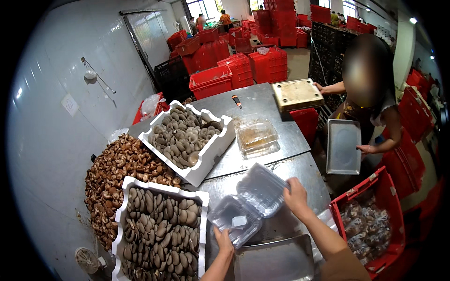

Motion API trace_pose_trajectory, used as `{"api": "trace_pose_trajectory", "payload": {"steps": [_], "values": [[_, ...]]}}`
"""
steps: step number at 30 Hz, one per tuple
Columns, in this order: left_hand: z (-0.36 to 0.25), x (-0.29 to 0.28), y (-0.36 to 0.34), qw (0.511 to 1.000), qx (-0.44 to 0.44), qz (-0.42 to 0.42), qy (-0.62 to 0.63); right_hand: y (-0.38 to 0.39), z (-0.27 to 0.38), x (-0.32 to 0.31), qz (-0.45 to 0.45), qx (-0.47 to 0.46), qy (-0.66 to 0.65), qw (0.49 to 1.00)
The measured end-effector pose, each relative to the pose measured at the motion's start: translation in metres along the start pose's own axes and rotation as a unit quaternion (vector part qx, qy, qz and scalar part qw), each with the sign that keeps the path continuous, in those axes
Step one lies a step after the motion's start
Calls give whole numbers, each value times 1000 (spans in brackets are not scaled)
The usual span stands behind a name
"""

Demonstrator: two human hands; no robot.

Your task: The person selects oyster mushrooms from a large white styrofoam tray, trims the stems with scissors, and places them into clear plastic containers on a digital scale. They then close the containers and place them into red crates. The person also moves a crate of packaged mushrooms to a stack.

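Note:
A clear plastic clamshell container (260, 199) is held opened out over the steel table, its two halves side by side. My left hand (224, 241) grips the near left edge of one half, where a small white square piece (239, 221) lies. The other half's right edge is in my right hand (296, 199), with the fingertips partly hidden. Just below the container sits a shallow metal tray (274, 263). To my left, a white foam box (204, 225) holds rows of grey-brown oyster mushrooms (161, 225). A second foam box (220, 145) of oyster mushrooms (183, 133) stands tilted behind it.
Brown shiitake mushrooms (110, 187) are heaped by the wall. More clear containers (258, 136) and a small orange-black tool (236, 101) lie ahead. At right, a co-worker holds a metal tray (343, 147) and touches a cream box (298, 93). A red crate (391, 206) holds bagged mushrooms.

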State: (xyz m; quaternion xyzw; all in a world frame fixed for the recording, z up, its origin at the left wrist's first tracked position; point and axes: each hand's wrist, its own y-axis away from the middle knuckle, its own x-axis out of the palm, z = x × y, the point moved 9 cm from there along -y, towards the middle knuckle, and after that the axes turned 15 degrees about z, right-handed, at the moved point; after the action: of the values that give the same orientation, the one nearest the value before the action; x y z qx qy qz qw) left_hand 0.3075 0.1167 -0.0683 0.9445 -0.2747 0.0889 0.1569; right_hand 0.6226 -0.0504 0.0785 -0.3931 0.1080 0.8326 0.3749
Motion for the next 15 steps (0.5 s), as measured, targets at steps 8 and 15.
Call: {"api": "trace_pose_trajectory", "payload": {"steps": [8, 15], "values": [[-43, 56, -170, 913, 81, 253, -311, 97, -64, 3, 47, 126, -53, 990], [-128, 112, -104, 791, 292, 114, -526, 108, -58, 60, 63, 194, -281, 938]]}}
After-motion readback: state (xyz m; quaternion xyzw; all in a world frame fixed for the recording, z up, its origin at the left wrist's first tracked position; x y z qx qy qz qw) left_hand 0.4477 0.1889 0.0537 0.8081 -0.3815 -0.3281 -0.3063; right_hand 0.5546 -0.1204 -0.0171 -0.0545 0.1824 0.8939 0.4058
